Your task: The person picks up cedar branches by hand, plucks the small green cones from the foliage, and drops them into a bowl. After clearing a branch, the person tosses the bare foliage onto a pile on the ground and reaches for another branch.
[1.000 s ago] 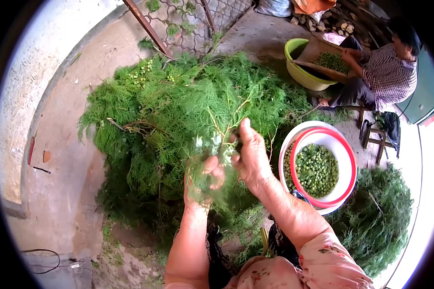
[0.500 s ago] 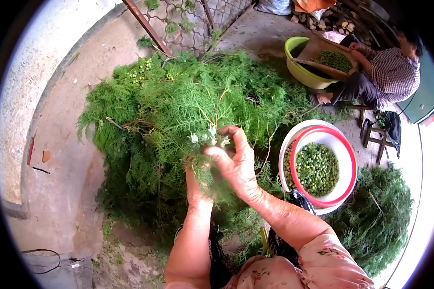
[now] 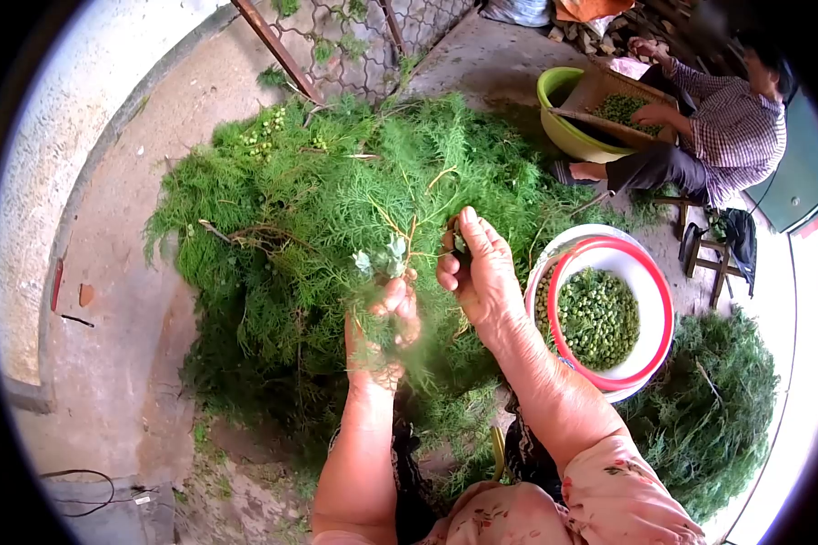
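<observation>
My left hand point(image 3: 384, 331) is closed around the stem of a leafy evergreen sprig point(image 3: 409, 213), with some of its foliage draped over my fingers. A cluster of pale blue-green cones point(image 3: 394, 256) sits on the sprig just above my left fingertips. To the right, my right hand point(image 3: 483, 272) is drawn away from the cluster, fingers curled in; a small green cone point(image 3: 461, 243) shows partly between them. Beneath both hands spreads a big heap of cut evergreen branches point(image 3: 273, 218). Right of my right forearm stands a red-rimmed white basin point(image 3: 656, 309) holding many picked green cones point(image 3: 600, 318).
Another person point(image 3: 736, 127) sits at the upper right, with a scoop-shaped basket point(image 3: 600, 86) of green cones resting on a yellow-green tub point(image 3: 563, 132). More cut branches point(image 3: 709, 409) lie at the lower right. A rusty metal bar point(image 3: 277, 50) stands at the top.
My right hand has moved right and up, off the cone cluster, with a cone in its fingers. My left hand still grips the sprig. The other person's hands have moved apart.
</observation>
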`<act>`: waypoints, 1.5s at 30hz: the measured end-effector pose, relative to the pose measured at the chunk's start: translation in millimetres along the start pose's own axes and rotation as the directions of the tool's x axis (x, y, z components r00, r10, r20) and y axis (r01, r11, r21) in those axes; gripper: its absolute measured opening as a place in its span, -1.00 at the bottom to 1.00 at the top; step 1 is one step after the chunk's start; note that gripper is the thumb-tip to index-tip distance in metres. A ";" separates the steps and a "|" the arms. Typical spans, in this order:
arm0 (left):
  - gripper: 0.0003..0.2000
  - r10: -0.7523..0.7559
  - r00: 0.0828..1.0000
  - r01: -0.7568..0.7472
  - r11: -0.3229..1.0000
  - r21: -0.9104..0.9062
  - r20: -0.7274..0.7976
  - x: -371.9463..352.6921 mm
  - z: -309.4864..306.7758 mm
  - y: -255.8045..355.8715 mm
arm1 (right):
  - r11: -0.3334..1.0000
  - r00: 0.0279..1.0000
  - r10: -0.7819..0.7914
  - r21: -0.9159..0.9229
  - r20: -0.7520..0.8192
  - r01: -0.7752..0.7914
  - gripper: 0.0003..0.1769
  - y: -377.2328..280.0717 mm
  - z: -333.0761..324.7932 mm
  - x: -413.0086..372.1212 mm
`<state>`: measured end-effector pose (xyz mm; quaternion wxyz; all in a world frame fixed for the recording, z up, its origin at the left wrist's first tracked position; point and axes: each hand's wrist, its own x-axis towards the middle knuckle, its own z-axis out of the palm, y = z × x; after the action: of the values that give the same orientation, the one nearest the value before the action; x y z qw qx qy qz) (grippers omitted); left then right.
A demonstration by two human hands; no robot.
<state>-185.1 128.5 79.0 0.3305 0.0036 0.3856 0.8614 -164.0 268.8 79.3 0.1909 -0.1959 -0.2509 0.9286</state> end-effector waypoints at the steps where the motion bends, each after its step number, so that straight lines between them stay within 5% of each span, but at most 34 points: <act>1: -0.79 0.025 0.999 -0.024 0.999 0.032 -0.045 -1.2 5.6 2.1 | 1.000 0.999 0.018 0.002 0.028 -0.018 -0.81 -3.4 -3.3 0.5; 4: -0.75 0.143 0.990 -0.142 0.988 0.062 -0.004 0.5 1.1 5.7 | 0.998 0.999 0.043 -0.035 -0.008 -0.043 -0.83 -14.6 -10.8 2.1; 5: -0.75 0.121 0.988 -0.116 0.992 0.048 -0.100 0.3 2.3 6.7 | 0.999 0.999 0.039 -0.007 -0.029 -0.039 -0.82 -19.3 -19.2 4.5; 8: -0.81 0.183 0.958 -0.146 0.974 0.173 -0.222 2.1 5.5 5.2 | 0.995 0.956 -0.085 0.023 -0.282 0.095 -0.79 -38.6 -54.3 13.2; 11: -0.75 0.188 0.966 -0.139 0.955 0.261 -0.175 0.4 4.3 3.2 | 0.970 0.814 -0.191 0.023 -0.548 0.243 -0.66 -69.7 -115.3 27.3; 14: -0.72 0.259 0.948 -0.219 0.952 0.213 -0.184 -3.1 11.1 0.8 | 0.909 0.589 -0.246 0.028 -0.770 0.416 -0.31 -106.5 -137.8 19.9; 16: -0.71 0.191 0.979 -0.173 0.963 0.205 -0.073 -4.7 8.2 3.4 | 0.865 0.539 -0.282 0.032 -0.794 0.501 -0.02 -121.1 -160.8 18.7; 22: -0.89 0.246 0.969 -0.236 0.947 0.218 -0.018 -4.4 14.4 -1.9 | 0.866 0.415 -0.285 -0.047 -0.864 0.498 -0.12 -134.2 -201.6 19.3; 23: -0.90 0.245 0.970 -0.237 0.946 0.220 -0.007 -5.7 16.2 -1.4 | 0.860 0.537 -0.484 -0.488 -0.691 0.147 -0.16 -128.7 -276.9 39.1; 26: -0.91 0.144 0.987 -0.126 0.964 0.235 -0.064 -3.3 11.2 -1.0 | 0.901 0.610 -0.431 -0.273 -0.665 0.338 -0.53 -122.7 -258.0 47.8; 29: -0.91 0.116 0.991 -0.127 0.973 0.193 0.070 -0.6 -0.7 -2.8 | 0.872 0.663 -0.400 -0.039 -0.633 0.488 -0.86 -132.6 -219.8 38.9; 32: -0.89 0.129 0.982 -0.153 0.971 0.184 0.137 3.4 -2.9 -8.8 | 0.802 0.803 -0.526 -0.478 -0.280 0.359 -0.80 -122.2 -123.1 9.7; 36: -0.83 0.140 0.983 -0.162 0.964 0.209 0.119 2.5 1.5 -16.0 | 0.552 0.891 -0.414 -0.727 0.185 0.408 -0.67 -75.5 -39.5 -26.0; 41: -0.84 0.124 0.992 -0.129 0.967 0.220 0.039 3.6 -8.8 -25.8 | 0.107 0.733 -0.367 -0.756 0.573 0.646 -0.40 -24.7 -18.5 -27.7; 42: -0.84 0.214 0.967 -0.249 0.905 0.345 0.138 2.1 -3.2 -22.8 | 0.021 0.699 -0.365 -0.745 0.615 0.667 -0.34 -20.6 -13.0 -29.0; 45: -0.87 0.280 0.959 -0.275 0.901 0.335 0.034 1.8 5.7 -24.5 | 0.036 0.719 -0.365 -0.763 0.592 0.646 -0.36 -11.7 -8.0 -28.5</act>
<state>-171.2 145.2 66.3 0.1960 0.1086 0.5247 0.8212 -133.1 268.4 86.9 0.3197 -0.0542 -0.8238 0.4649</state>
